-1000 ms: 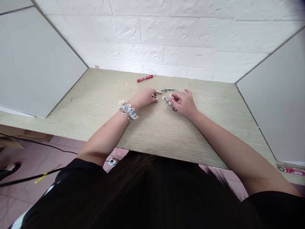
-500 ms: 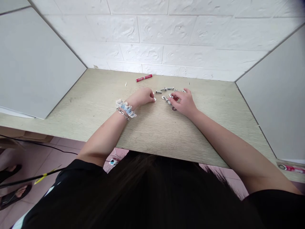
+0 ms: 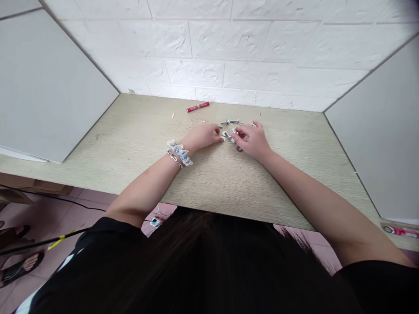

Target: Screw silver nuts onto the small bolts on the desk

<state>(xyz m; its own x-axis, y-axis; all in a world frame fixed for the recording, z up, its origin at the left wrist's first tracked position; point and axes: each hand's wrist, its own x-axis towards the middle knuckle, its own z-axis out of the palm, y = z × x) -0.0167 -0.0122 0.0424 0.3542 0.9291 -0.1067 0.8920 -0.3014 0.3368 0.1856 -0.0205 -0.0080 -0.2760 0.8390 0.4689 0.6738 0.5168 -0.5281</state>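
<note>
My left hand [image 3: 207, 134] is at the middle of the table, its thumb and fingers curled around the edge of a pale round washer [image 3: 224, 139]. My right hand [image 3: 252, 138] pinches a silver bolt [image 3: 234, 131] between thumb and forefinger, partly hidden by the fingers. Just left of that grip, another bolt [image 3: 228, 135] lies tilted beside a flat washer [image 3: 224, 133]. A dark washer [image 3: 239, 149] lies under the right thumb. Behind the hands are several bolts [image 3: 233, 121] and small nuts [image 3: 241, 123]. My left fingers partly cover one more bolt [image 3: 220, 127].
A red marker-like tube [image 3: 197, 107] lies near the white brick wall [image 3: 206, 72]. Small crumbs and a white scrap [image 3: 173, 115] are on the wooden table [image 3: 209, 183]. Grey panels [image 3: 55, 83] stand at both sides. A person's sandalled foot [image 3: 29, 261] shows at lower left.
My left hand has moved right, toward my right hand, with the pale washer at its thumb. My right hand stays almost still, holding the bolt.
</note>
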